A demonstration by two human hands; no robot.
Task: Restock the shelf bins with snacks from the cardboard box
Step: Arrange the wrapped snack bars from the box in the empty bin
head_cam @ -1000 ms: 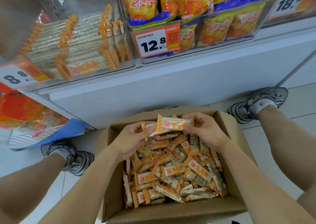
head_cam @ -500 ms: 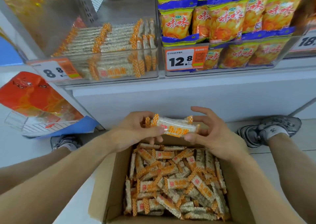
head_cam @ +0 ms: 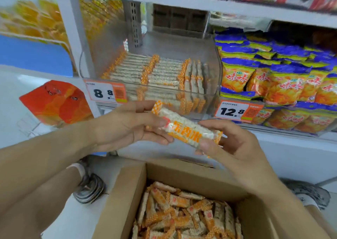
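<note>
1. A rice snack bar (head_cam: 186,128) in a clear wrapper with orange checkered ends is held in the air above the open cardboard box (head_cam: 127,189) and in front of the clear shelf bin (head_cam: 217,85)
2. Its long axis runs slantwise: the upper-left end points toward the bin, the lower-right end dips toward the person's right side; the printed orange label faces up
3. The left hand (head_cam: 127,127) grips the bar's upper-left half, thumb on top and fingers curled beneath
4. The right hand (head_cam: 235,147) pinches the lower-right end, thumb on the near edge and fingers behind
5. The bin holds rows of the same bars, most lying crosswise, a few standing on edge at its right
6. The box below holds a loose jumble of these bars
7. Price tags reading 8.8 (head_cam: 104,93) and 12.8 (head_cam: 235,111) hang on the shelf front; blue and yellow chip bags (head_cam: 273,81) fill the neighbouring bin
</note>
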